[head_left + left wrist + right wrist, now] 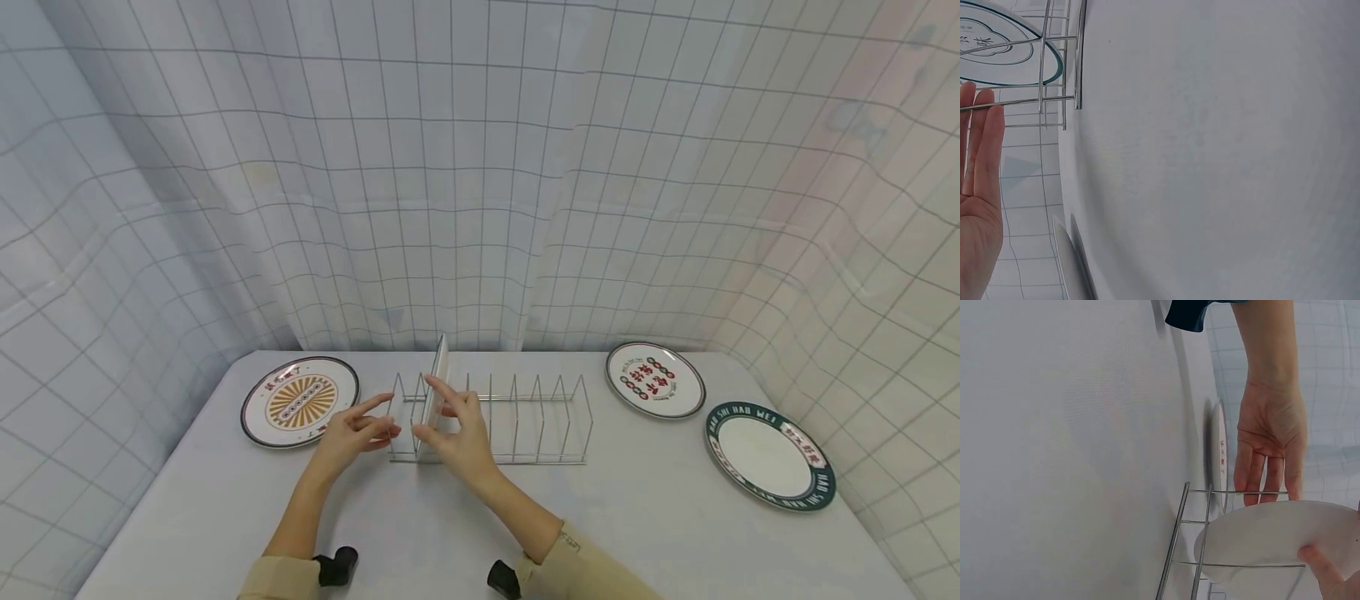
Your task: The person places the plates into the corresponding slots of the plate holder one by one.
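A white plate with a green rim line (1013,70) stands on edge in a wire rack (528,461), toward its left end. Its patterned face shows in the left wrist view, its plain white underside (1260,534) in the right wrist view. My right hand (465,437) holds this plate near its front edge, fingertips against the underside. Beside the rack's left end is my left hand (348,437), its fingers extended and close against the end wire. In the left wrist view these fingers (988,147) look nearly straight, with no plate in them.
A plate with a yellow sunburst (300,402) lies at the left. On the right lie a plate with red lettering (655,380) and a green-bordered plate (765,456). Grid-patterned curtains (480,192) hang behind and beside the white table (420,533).
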### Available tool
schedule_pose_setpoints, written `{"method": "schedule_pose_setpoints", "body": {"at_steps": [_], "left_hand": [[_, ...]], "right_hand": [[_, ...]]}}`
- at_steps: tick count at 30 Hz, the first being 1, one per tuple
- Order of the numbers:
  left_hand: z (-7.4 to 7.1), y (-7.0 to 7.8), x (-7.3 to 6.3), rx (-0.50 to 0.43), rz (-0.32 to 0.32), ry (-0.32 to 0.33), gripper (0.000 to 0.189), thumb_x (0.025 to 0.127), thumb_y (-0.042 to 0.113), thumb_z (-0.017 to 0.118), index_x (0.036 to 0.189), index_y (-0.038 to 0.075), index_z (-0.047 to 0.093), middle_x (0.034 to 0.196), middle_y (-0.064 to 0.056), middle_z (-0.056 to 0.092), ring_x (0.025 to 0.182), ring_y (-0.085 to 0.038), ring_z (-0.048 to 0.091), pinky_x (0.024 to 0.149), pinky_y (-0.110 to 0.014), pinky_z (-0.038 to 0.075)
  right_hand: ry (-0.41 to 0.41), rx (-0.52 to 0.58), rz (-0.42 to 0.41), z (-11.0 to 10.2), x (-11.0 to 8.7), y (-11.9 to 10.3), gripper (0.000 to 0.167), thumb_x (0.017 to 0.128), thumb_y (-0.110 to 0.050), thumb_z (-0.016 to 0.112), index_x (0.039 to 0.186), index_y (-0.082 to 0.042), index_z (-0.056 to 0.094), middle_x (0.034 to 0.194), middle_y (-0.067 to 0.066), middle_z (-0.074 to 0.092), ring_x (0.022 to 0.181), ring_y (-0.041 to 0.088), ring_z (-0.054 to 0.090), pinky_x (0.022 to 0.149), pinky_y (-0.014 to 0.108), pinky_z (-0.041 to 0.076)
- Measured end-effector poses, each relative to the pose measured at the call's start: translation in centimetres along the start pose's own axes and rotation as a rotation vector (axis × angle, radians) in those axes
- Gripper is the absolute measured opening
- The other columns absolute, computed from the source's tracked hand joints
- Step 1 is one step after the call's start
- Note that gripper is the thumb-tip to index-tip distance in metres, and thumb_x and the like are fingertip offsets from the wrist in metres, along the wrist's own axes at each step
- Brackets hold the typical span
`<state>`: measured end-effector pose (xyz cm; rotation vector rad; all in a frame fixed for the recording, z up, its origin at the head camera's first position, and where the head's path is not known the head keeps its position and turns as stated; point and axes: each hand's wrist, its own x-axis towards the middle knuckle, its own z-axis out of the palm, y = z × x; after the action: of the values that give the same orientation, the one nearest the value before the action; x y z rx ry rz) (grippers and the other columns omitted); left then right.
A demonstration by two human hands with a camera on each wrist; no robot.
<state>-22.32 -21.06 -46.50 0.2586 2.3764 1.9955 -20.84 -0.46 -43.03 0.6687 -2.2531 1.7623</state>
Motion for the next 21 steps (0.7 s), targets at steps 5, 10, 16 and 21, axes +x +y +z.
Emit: {"method": "schedule_pose_setpoints", "body": {"at_steps": [5,10,16,21], "left_hand": [[0.0,0.1,-0.1,-0.011,-0.002,-0.002,0.051,0.089,0.019,0.061,0.134,0.001,0.044,0.090,-0.019,0.068,0.081,-0.012,0.067,0.074,-0.032,0.056],[0.0,0.1,0.0,-0.020,0.002,-0.006,0.053,0.089,0.018,0.061,0.135,0.000,0.043,0.089,-0.018,0.069,0.081,-0.012,0.067,0.074,-0.032,0.056],[0.0,0.0,0.0,-0.019,-0.006,-0.004,0.053,0.089,0.019,0.061,0.135,-0.001,0.042,0.089,-0.017,0.069,0.081,-0.012,0.067,0.075,-0.032,0.056],[0.0,0.1,-0.1,-0.029,-0.010,-0.007,0.054,0.089,0.018,0.061,0.135,-0.001,0.041,0.090,-0.017,0.069,0.082,-0.013,0.067,0.075,-0.032,0.055]], "right_hand": [[-0.049,0.072,0.043,-2.2,-0.1,-2.0,0.066,0.082,-0.006,0.068,0.140,-0.011,0.037,0.119,0.022,0.042,0.108,0.038,0.051,0.076,0.030,0.055],[0.103,0.147,0.079,-7.3,0.3,-2.6,0.067,0.083,-0.004,0.065,0.141,-0.012,0.033,0.133,0.019,0.037,0.116,0.038,0.046,0.083,0.036,0.052],[0.381,0.102,0.134,-16.0,0.1,1.0,0.066,0.086,-0.008,0.064,0.142,-0.023,0.032,0.131,0.007,0.041,0.118,0.024,0.047,0.087,0.020,0.048],[0.596,0.110,0.217,-22.9,-1.9,2.8,0.067,0.086,-0.006,0.063,0.142,-0.026,0.031,0.125,0.006,0.042,0.112,0.019,0.049,0.078,0.012,0.049]]}}
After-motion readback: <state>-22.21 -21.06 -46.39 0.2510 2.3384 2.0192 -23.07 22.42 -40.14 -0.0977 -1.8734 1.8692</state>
